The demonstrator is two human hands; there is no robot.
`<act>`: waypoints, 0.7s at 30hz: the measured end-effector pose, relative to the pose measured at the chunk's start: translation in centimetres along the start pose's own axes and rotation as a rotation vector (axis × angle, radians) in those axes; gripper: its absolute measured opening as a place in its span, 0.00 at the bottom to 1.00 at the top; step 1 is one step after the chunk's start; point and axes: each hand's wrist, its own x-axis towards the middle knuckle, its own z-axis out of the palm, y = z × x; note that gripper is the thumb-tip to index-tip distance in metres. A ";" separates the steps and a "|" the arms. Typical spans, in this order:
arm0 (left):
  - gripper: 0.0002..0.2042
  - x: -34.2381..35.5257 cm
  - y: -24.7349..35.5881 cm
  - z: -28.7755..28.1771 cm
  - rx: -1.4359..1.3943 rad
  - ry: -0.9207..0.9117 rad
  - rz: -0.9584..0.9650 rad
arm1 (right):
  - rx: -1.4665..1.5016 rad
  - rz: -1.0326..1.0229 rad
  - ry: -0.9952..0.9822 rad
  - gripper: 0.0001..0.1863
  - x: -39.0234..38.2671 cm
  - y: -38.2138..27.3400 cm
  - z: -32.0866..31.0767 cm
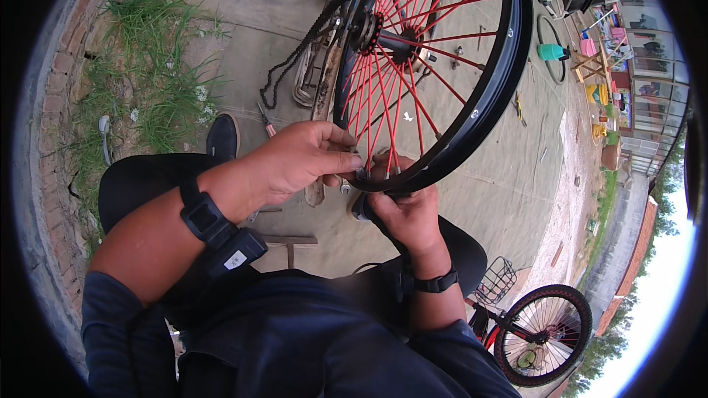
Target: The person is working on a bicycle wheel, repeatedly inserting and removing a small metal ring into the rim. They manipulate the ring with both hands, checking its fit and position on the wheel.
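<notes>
A bicycle wheel with a black rim (483,121) and red spokes (419,107) stands tilted in front of me, its hub (398,46) toward the top of the view. My left hand (306,158) is closed in a pinch at the rim's near edge, beside the spoke ends. What lies between its thumb and fingers is too small and covered to name. From below, my right hand (409,214) wraps round the rim, its fingertips partly hidden among the spokes. A loose black chain (295,51) hangs left of the hub, next to the bicycle frame (328,77).
A screwdriver (265,119) lies on the ground left of the wheel, and pliers (519,109) lie to its right. Grass (158,51) and a brick edging (55,118) border the left. Another bicycle wheel (546,335) stands at lower right. A green container (552,52) sits farther off.
</notes>
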 end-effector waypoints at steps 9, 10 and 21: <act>0.15 0.2 -0.1 -0.2 -0.115 -0.045 -0.012 | -0.054 -0.043 0.030 0.13 -0.1 0.6 -0.1; 0.15 0.1 -0.1 -0.2 -0.129 -0.054 -0.015 | -0.059 -0.043 0.028 0.13 -0.1 0.6 -0.2; 0.15 0.2 0.1 0.0 -0.092 -0.041 -0.008 | -0.099 -0.107 0.053 0.16 -0.2 1.1 -0.1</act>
